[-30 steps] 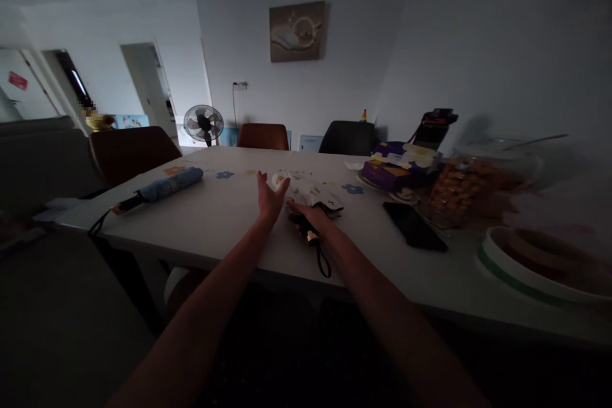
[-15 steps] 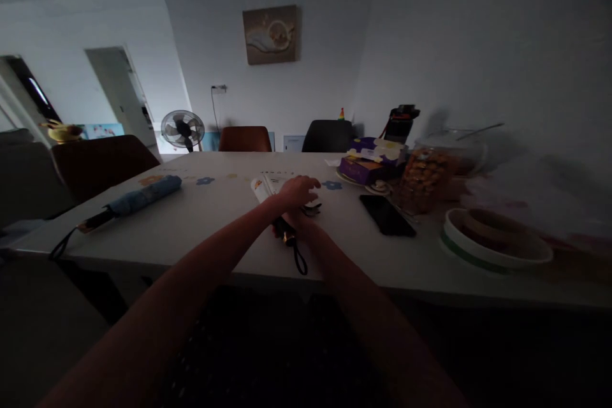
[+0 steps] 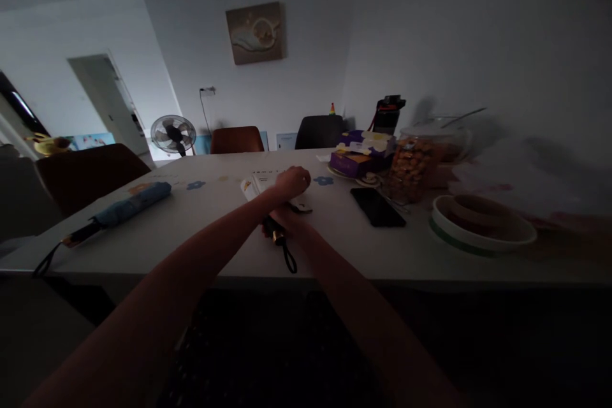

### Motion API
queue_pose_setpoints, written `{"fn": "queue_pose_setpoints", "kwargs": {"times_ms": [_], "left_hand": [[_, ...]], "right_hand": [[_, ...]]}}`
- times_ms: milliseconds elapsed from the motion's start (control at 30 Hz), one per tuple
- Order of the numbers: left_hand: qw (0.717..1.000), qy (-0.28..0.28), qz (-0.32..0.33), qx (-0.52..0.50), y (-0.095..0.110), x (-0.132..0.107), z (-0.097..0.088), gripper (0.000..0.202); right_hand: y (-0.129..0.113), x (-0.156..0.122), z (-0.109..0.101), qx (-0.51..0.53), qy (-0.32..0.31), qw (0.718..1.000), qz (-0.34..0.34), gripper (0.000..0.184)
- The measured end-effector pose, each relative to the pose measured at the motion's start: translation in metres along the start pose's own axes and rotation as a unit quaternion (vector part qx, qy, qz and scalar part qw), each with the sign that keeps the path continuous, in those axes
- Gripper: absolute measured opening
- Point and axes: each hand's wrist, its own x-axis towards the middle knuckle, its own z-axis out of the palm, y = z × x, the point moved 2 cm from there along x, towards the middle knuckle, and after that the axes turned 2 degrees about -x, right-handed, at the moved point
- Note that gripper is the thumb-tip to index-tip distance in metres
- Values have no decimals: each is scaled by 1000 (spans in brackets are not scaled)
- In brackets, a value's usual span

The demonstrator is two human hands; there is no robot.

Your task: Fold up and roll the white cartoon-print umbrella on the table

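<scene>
A white folding umbrella [image 3: 251,186] with a small print lies folded on the table, its black handle [image 3: 273,229] and wrist loop toward me. My right hand [image 3: 285,217] is wrapped round it just above the handle, partly hidden beneath my left wrist. Crossing over it, my left hand [image 3: 292,183] is closed above the umbrella's cloth, its fingers curled; what they hold is hidden. A loose flap of cloth with a dark edge [image 3: 302,209] sticks out below that hand. To the left, a blue folded umbrella [image 3: 134,202] rests on the table.
On the right of the white table [image 3: 205,229] lie a black phone [image 3: 377,207], a purple box [image 3: 351,161], a clear jar of brown snacks [image 3: 414,166] and a white-green bowl [image 3: 482,245]. A dark bottle [image 3: 386,116] stands behind. Chairs [image 3: 236,139] line the far side.
My left hand's fingers, stretched out before, are now curled in. The right hand keeps its grip on the white umbrella. The whole view has shifted, so things appear further left.
</scene>
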Motion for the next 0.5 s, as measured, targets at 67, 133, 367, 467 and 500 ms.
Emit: {"fn": "queue_pose_setpoints", "kwargs": {"times_ms": [67, 133, 367, 467, 500], "left_hand": [[999, 36, -1, 9, -5, 0, -19, 17], [997, 81, -4, -5, -13, -3, -40, 17], [956, 265, -24, -125, -47, -47, -94, 17], [929, 295, -38, -221, -64, -70, -96, 14], [919, 305, -42, -248, -70, -78, -95, 13]], "right_hand": [[-1, 1, 1, 22, -24, 999, 26, 24], [-1, 3, 0, 53, -37, 997, 39, 20], [3, 7, -3, 61, -58, 996, 23, 20], [4, 10, -4, 57, -66, 996, 12, 19], [4, 11, -4, 52, -64, 997, 13, 18]]}}
